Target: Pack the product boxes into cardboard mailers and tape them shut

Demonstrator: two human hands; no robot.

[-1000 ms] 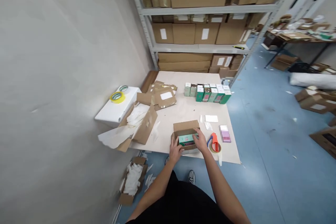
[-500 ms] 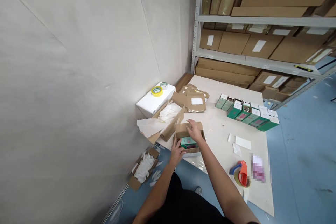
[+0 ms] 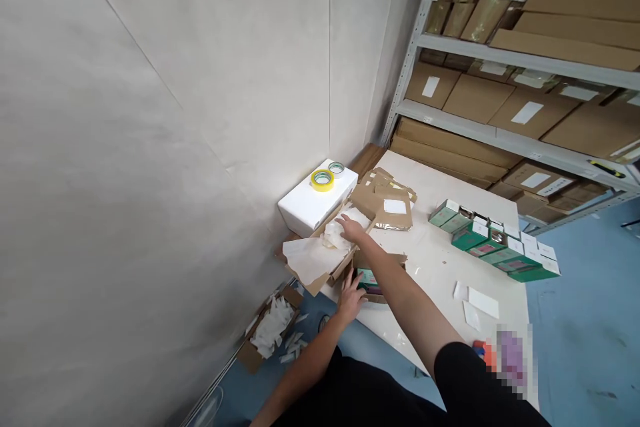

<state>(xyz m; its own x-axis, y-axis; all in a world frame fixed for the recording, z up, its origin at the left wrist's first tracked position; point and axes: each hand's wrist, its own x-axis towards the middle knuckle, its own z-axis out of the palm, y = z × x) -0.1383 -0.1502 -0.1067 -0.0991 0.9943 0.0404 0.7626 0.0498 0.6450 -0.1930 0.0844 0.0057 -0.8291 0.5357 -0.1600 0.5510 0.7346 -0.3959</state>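
My left hand (image 3: 351, 298) is at the left side of a small open cardboard box (image 3: 397, 259), fingers and thumb on its edge. Inside that box lies a green product box (image 3: 367, 277); my right forearm hides part of it. My right hand (image 3: 353, 229) reaches over a longer open carton (image 3: 340, 268) beside the wall, with its fingers bent onto crumpled white packing paper (image 3: 332, 236). A flat sheet of the same paper (image 3: 310, 259) hangs over the carton's near-left end.
A white box (image 3: 300, 207) carries yellow tape (image 3: 323, 179) and another roll. Flattened cardboard packages (image 3: 394, 217) lie behind. Green-and-white boxes (image 3: 500, 250) stand in rows on the table. An orange tape dispenser (image 3: 485, 352) sits near my right sleeve. A scrap-filled carton (image 3: 273, 327) is on the floor.
My right hand has left the small box's flap and moved up and left onto the packing paper in the longer carton. My left hand stays at the small box. The view has turned somewhat.
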